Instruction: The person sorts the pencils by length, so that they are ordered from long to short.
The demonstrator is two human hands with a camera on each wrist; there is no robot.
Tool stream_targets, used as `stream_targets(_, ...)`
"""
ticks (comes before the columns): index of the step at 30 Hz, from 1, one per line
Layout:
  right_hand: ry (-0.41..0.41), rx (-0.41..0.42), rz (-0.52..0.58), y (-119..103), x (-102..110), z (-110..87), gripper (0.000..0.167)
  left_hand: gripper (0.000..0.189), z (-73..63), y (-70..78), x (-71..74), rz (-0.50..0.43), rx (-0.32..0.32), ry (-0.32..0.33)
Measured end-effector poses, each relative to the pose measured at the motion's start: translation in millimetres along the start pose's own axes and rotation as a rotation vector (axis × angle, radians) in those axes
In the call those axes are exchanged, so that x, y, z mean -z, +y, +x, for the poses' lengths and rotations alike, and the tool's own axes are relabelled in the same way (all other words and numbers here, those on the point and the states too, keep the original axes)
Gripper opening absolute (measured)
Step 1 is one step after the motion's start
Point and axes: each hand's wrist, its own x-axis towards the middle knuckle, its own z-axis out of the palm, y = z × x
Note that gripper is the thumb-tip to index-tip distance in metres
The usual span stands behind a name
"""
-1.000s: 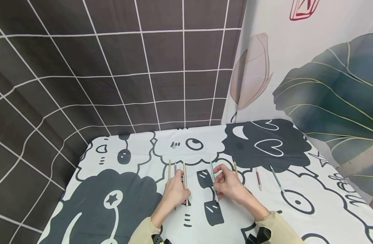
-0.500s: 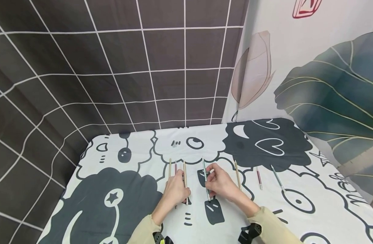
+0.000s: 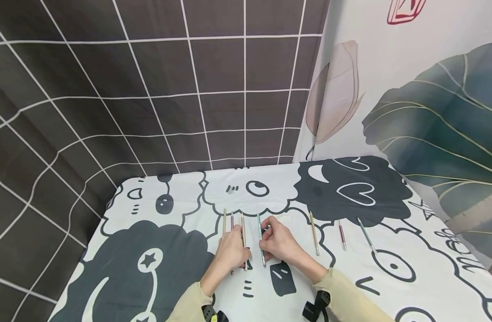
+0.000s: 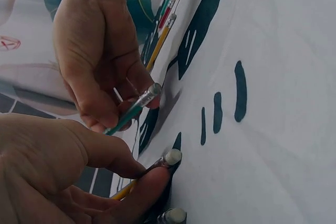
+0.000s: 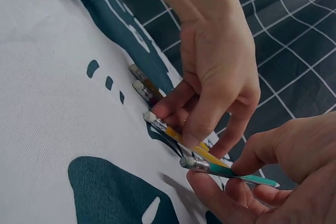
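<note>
My left hand (image 3: 231, 250) pinches a yellow pencil (image 3: 243, 226) near its eraser end, between thumb and finger, low over the patterned cloth. To its left, partly hidden under that hand, lie another yellow pencil (image 3: 224, 219) and a red pencil (image 3: 232, 219). With thumb and fingers my right hand (image 3: 279, 241) holds a green pencil (image 3: 259, 221), just right of the gripped yellow one and about parallel to it. In the right wrist view the green pencil's metal band and eraser (image 5: 188, 162) stick out beyond the fingertips, close to the yellow pencil (image 5: 170, 132).
Farther right on the cloth (image 3: 330, 308) lie a yellow pencil (image 3: 314, 235), a red pencil (image 3: 342, 236) and a green pencil (image 3: 366, 236), spaced apart. A dark gridded curtain (image 3: 217, 116) hangs behind, and a leaf-printed sheet (image 3: 431, 134) at the right.
My right hand has carried the green pencil left, up near the yellow pencil in my left hand. The yellow pencil on the right is now uncovered. My left hand stays in place.
</note>
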Motion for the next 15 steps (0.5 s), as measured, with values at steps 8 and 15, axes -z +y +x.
stream_targets(8,0.000,0.027,-0.026,-2.1,-7.4,4.0,0.038,0.037,-0.3,-0.2,-0.3,0.030,-0.031,0.017)
stream_targets(15,0.005,0.028,-0.036,-3.0,-11.0,4.6,0.038,0.030,-1.1,0.5,0.3,0.065,-0.044,0.017)
